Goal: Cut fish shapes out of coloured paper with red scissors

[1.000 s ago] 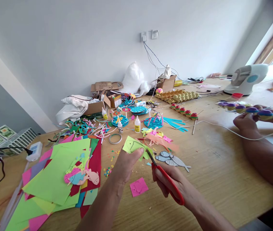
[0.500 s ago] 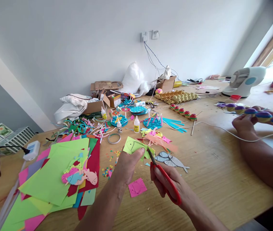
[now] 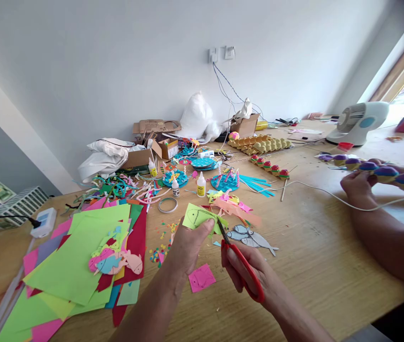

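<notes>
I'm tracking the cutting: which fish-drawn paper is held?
The light green piece, in the left hand, touching the scissors; the pink piece lies on the table.

Bare table [image 3: 315,256] stretched right of the scissors [image 3: 249,268], but paper sheets [image 3: 66,256] crowded the left and glue bottles [image 3: 201,186] stood straight ahead!

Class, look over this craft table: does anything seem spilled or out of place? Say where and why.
Coloured dots lie scattered on the table left of the left hand, looking spilled because no container holds them. A white cable also lies across it, past another person's hand, where it might snag.
</notes>
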`<state>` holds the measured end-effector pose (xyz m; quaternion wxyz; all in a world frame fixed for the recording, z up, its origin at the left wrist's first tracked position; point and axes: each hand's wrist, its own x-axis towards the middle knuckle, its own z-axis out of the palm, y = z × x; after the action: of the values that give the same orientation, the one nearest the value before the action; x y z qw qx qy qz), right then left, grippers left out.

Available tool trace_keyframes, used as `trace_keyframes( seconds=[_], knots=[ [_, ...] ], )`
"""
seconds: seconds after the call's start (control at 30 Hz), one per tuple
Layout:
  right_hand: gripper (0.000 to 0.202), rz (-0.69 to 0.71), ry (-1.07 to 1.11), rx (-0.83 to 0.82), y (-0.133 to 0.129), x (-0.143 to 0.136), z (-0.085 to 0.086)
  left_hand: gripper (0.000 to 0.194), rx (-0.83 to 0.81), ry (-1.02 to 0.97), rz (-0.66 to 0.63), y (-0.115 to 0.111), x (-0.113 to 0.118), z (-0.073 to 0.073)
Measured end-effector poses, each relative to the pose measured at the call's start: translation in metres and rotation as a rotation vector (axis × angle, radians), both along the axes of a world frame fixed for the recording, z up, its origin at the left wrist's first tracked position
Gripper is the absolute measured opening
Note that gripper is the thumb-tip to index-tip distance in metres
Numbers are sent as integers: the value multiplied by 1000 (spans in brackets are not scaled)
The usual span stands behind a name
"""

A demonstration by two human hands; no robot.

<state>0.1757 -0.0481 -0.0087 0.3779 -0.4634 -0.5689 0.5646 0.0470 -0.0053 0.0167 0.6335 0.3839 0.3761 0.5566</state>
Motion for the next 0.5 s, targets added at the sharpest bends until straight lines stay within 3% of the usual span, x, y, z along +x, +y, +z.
trace_keyframes(
  seconds=[0.5],
  knots=[
    [53,-1,21,8,0,2,-5,11,12,56,22,1,0,-3]
  ],
)
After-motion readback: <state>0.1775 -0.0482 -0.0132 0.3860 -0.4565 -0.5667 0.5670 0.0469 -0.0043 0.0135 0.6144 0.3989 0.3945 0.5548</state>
